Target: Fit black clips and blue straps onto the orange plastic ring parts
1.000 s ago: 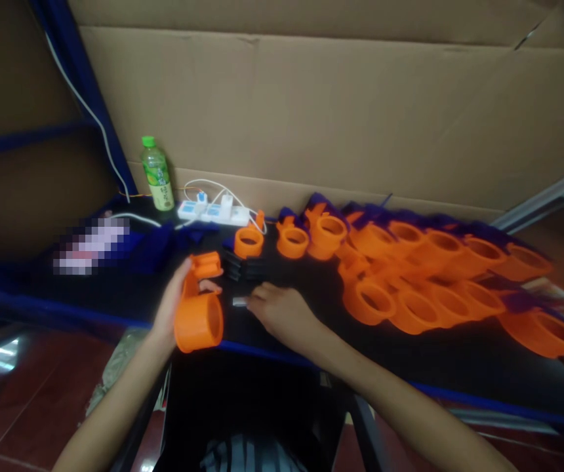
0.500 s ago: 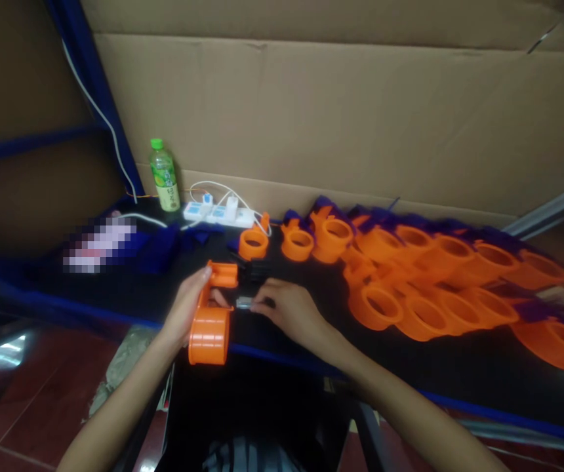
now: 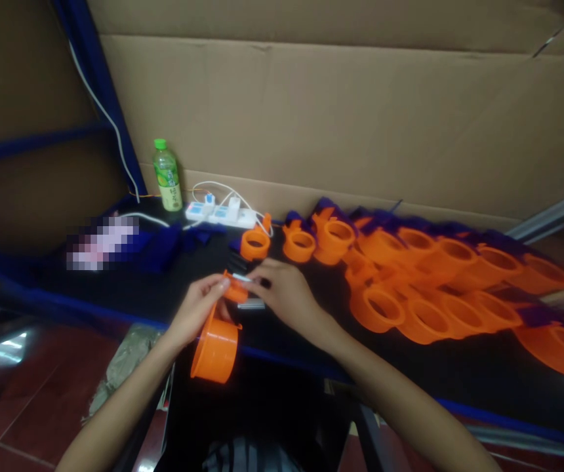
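My left hand [image 3: 198,308] is closed around the narrow upper end of an orange plastic tape dispenser [image 3: 217,347], whose wide ring hangs below. My right hand [image 3: 282,292] pinches a small pale metal-looking strip [image 3: 241,278] between thumb and fingers. The strip is at the dispenser's upper end; whether it touches the plastic cannot be made out. Just under the right fingertips, more silvery strips [image 3: 251,304] lie on the black table. Black pieces [image 3: 237,263] lie just behind the hands.
Several more orange dispensers [image 3: 424,318] with dark blue parts crowd the table's right side. A white power strip [image 3: 220,215] with cables and a green-capped bottle [image 3: 168,177] stand at the back, before a cardboard wall [image 3: 311,111]. Dark blue pieces [image 3: 159,249] lie left.
The right hand has moved up and left, bringing a pale strip to the dispenser's upper end. The left hand has tilted the dispenser, its upper end shifting right and down.
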The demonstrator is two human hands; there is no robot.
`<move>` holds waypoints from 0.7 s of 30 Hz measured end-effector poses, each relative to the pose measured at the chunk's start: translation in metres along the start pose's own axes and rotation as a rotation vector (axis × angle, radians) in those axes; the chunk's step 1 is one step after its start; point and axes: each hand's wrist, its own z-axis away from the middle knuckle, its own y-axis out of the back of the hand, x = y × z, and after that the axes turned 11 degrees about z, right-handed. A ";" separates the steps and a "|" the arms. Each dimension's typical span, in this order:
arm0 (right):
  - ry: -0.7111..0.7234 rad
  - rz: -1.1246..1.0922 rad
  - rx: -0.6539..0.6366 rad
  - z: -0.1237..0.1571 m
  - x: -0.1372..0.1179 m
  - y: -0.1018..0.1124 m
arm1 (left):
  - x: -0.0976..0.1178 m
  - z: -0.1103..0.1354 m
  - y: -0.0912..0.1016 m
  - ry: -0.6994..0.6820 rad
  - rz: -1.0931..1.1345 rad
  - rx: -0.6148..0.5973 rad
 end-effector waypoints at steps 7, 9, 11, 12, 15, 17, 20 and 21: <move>0.095 0.193 0.072 -0.009 -0.015 -0.010 | 0.002 -0.002 0.003 0.009 0.066 0.042; 0.087 0.203 0.074 -0.020 -0.014 -0.006 | 0.005 -0.002 0.006 0.074 0.153 0.103; 0.044 0.256 0.061 -0.030 -0.011 -0.003 | 0.008 -0.005 0.010 0.149 0.300 0.154; 0.032 0.298 0.035 -0.033 -0.008 -0.003 | 0.009 -0.006 0.012 0.183 0.386 0.165; 0.083 0.425 -0.102 -0.033 -0.003 -0.011 | 0.008 -0.010 0.017 0.248 0.580 0.161; 0.124 0.475 -0.157 -0.028 -0.002 -0.020 | 0.006 -0.011 0.019 0.239 0.614 0.169; 0.156 0.474 -0.156 -0.021 0.000 -0.028 | 0.005 -0.010 0.018 0.178 0.619 0.208; 0.159 0.444 -0.135 -0.020 0.002 -0.028 | 0.005 -0.010 0.018 0.153 0.620 0.222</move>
